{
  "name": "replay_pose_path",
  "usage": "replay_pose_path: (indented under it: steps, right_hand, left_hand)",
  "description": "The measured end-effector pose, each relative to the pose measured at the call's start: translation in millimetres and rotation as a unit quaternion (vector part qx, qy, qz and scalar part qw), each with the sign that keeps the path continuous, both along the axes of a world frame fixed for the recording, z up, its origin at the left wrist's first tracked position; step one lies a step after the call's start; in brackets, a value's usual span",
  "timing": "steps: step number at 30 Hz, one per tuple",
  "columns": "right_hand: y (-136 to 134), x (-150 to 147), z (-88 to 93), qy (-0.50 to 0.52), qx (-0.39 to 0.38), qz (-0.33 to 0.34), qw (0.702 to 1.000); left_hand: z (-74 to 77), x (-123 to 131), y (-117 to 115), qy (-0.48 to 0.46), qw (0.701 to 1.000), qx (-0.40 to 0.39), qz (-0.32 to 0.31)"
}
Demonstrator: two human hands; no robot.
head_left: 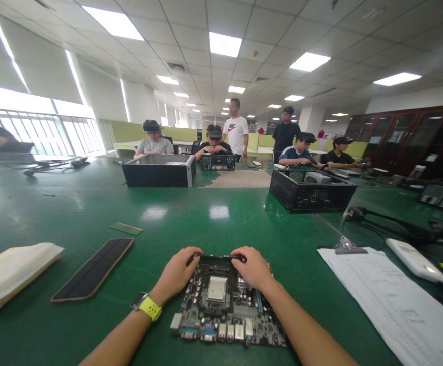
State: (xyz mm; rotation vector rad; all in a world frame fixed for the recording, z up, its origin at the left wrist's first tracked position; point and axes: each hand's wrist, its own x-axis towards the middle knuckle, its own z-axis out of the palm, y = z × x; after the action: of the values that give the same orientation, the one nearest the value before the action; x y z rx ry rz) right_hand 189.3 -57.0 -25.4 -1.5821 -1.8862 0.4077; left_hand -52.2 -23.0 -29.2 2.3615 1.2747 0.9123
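Note:
A computer motherboard (225, 310) lies flat on the green table (213, 223) right in front of me, its silver processor (216, 288) in the middle and its port row facing me. My left hand (177, 272), with a yellow watch on the wrist, curls over the board's far left corner. My right hand (254, 268) curls over the far right edge. Both hands' fingers are bent down onto the board's far edge and grip it.
A dark phone (93, 269) and a padded envelope (11, 274) lie to my left. A clipboard with paper (392, 300) and a white device (415, 260) lie to my right. Two open computer cases (159, 171) (311, 190) stand further back, with several people seated and standing behind them.

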Motion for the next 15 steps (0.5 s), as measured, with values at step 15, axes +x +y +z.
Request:
replay_pose_path:
  steps: [15]
  right_hand:
    - [-97, -116, 36.1, -0.154, -0.077, 0.093, 0.981]
  left_hand:
    - [1.2, -14, 13, -0.065, 0.988, 0.052, 0.129]
